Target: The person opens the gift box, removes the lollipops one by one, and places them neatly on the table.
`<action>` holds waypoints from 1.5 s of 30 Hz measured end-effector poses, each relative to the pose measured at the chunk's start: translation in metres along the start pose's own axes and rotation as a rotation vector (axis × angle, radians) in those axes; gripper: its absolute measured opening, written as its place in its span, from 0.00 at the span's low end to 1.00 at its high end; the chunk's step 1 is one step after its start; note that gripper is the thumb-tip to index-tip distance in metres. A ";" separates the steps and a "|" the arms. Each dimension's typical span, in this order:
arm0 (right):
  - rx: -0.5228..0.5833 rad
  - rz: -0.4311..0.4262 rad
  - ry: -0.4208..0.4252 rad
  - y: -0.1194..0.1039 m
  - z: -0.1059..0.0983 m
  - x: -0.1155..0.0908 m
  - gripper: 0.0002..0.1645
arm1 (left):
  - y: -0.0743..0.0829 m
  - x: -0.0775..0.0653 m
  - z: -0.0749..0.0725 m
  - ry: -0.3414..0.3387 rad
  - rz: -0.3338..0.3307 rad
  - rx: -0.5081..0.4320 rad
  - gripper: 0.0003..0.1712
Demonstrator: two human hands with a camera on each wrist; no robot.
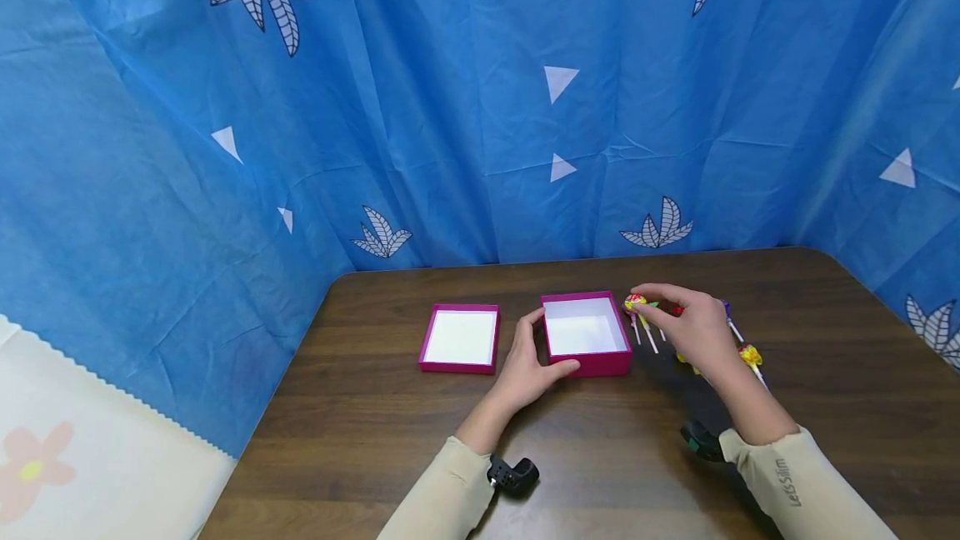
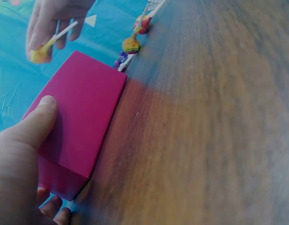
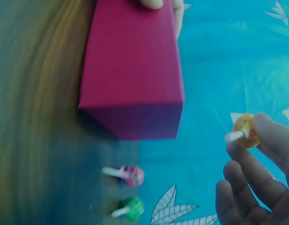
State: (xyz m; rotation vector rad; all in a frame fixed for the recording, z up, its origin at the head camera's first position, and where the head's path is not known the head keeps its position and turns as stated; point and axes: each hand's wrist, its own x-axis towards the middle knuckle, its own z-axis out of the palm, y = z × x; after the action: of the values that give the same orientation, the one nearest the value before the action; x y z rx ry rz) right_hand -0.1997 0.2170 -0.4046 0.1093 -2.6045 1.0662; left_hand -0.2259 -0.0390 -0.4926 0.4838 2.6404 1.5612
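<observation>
A magenta box [image 1: 588, 365] with a white inside stands uncovered on the table. My left hand [image 1: 525, 369] grips its left front corner, the thumb lying on the front face and the other fingers around the side. Just right of the box, above the table, my right hand [image 1: 693, 327] pinches a lollipop [image 3: 247, 131] in a yellow-orange wrapper between thumb and forefinger. Its white stick points down in the head view. Beneath that hand lie a pink lollipop [image 3: 133, 176] and a green lollipop [image 3: 133, 208], close to the box.
Left of the box lies its lid [image 1: 457, 368], white inside facing up. More lollipops, among them a yellow-and-red lollipop [image 1: 750, 354], lie to the right of the right hand, partly hidden by it. A blue curtain [image 1: 480, 107] hangs behind the brown wooden table [image 1: 360, 440].
</observation>
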 end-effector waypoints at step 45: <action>-0.250 -0.034 -0.190 0.065 0.010 -0.013 0.13 | 0.002 0.000 -0.001 -0.012 0.026 0.011 0.54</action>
State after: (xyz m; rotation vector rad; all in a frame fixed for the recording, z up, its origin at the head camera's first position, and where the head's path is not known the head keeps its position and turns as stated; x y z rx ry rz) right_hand -0.2022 0.2561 -0.4590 0.2044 -2.8710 0.7421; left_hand -0.2260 -0.0393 -0.4905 0.5283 2.6463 1.5462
